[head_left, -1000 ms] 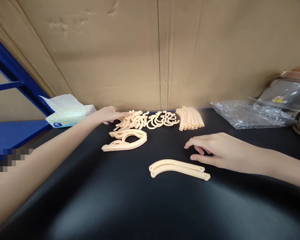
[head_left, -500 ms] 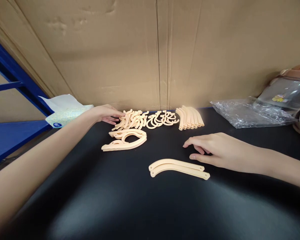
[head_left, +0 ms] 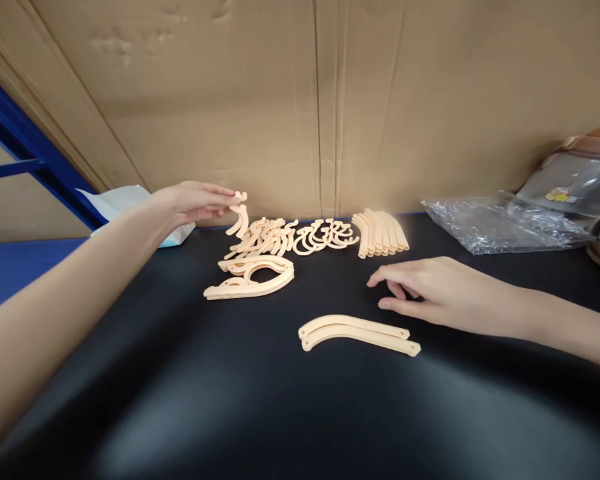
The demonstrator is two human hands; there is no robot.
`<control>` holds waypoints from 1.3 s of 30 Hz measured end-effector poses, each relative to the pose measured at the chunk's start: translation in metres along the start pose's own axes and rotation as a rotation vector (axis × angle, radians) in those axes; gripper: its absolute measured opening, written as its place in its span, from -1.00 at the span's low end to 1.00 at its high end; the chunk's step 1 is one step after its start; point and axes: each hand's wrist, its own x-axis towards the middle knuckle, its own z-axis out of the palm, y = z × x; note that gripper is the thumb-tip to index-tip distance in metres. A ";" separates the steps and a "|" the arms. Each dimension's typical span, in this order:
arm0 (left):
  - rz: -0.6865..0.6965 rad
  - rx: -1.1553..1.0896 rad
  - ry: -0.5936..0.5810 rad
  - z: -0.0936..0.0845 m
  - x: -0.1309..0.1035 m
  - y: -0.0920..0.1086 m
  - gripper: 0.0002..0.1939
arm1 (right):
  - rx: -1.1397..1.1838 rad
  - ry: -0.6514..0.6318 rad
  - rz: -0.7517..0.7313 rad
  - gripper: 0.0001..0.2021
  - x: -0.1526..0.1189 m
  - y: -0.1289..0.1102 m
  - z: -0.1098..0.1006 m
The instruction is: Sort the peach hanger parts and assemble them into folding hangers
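My left hand (head_left: 200,202) pinches a small curved peach plastic piece (head_left: 241,223), raised over a pile of similar curved pieces (head_left: 267,237). My right hand (head_left: 410,290) hovers or rests over the black table with fingers apart, holding nothing. In front of it lie two long curved arms (head_left: 357,332) side by side, with a hole at each end. Folded peach hangers (head_left: 260,288) lie nearer me than the pile. Hook-shaped pieces (head_left: 325,237) and a row of more long arms (head_left: 380,232) are at the back.
A clear plastic bag (head_left: 490,227) and a transparent container with a brown top (head_left: 575,180) stand at the back right. Behind my left wrist is a tissue pack (head_left: 180,235). A cardboard wall (head_left: 230,100) closes the back; a blue metal frame (head_left: 55,180) is at left.
My left hand has risen from the pile with a small curved piece in its fingers. The right hand has hardly moved.
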 end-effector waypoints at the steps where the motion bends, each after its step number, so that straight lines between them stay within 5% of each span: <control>1: 0.007 0.019 -0.016 0.004 -0.006 0.009 -0.66 | 0.016 0.045 0.003 -0.67 0.002 0.000 -0.001; 5: 0.079 0.193 -0.142 0.039 -0.039 0.044 -0.60 | 0.227 0.275 0.001 -0.60 0.018 -0.004 -0.010; 8: 0.159 0.307 -0.391 0.075 -0.065 0.054 -0.56 | 0.501 0.368 -0.009 -0.56 0.031 -0.011 -0.017; 11: 0.218 0.296 -0.571 0.104 -0.080 0.052 -0.64 | 0.698 0.289 -0.042 -0.60 0.039 -0.015 -0.019; 14: 0.257 0.242 -0.606 0.119 -0.085 0.046 -0.67 | 0.778 0.201 -0.054 -0.70 0.040 -0.012 -0.017; 19: 0.294 0.122 -0.580 0.126 -0.087 0.036 -0.69 | 0.908 0.211 0.052 -0.78 0.034 -0.009 -0.013; 26: 0.299 0.046 -0.484 0.134 -0.098 0.024 -0.70 | 1.081 0.443 0.117 -0.82 0.030 -0.016 -0.009; 31: 0.252 0.119 -0.602 0.134 -0.113 0.014 -0.72 | 1.160 0.580 0.142 -0.86 0.029 -0.013 -0.006; 39: 0.265 0.175 -0.586 0.123 -0.127 -0.003 -0.74 | 1.103 0.388 0.155 -0.62 0.028 -0.010 0.001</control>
